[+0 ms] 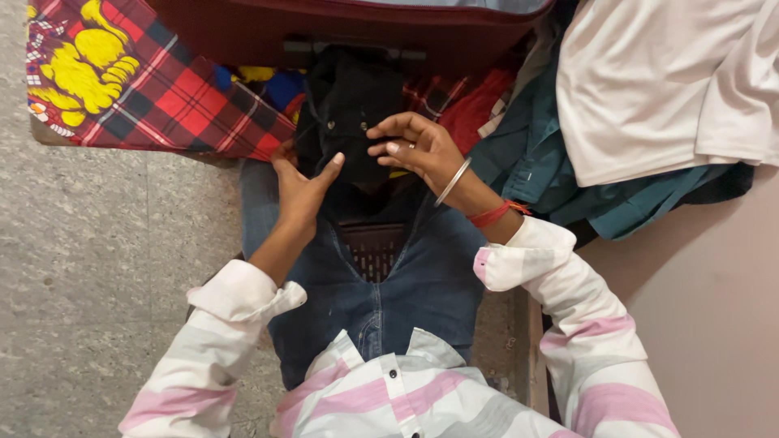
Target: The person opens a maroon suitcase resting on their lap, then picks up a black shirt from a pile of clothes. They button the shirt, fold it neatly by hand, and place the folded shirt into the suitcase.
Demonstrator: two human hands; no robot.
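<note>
Here both hands pinch a black garment [345, 109] over the lap: the left hand [299, 191] grips its lower edge, the right hand [418, 146] pinches its side. Keeping the fabric taut between both grips would suit folding. Beyond, an open maroon suitcase [357, 28] apparently holds colourful clothes [466, 105].

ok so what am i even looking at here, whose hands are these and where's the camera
The camera sits on a person's head and looks down, so these are that person's own hands. The person is seated in jeans and a pink-and-white striped shirt. The left hand and the right hand both hold a black garment with small studs. Behind it is a maroon suitcase, with a red plaid cloth on the left. On the right lie a white cloth and a teal cloth.
</note>
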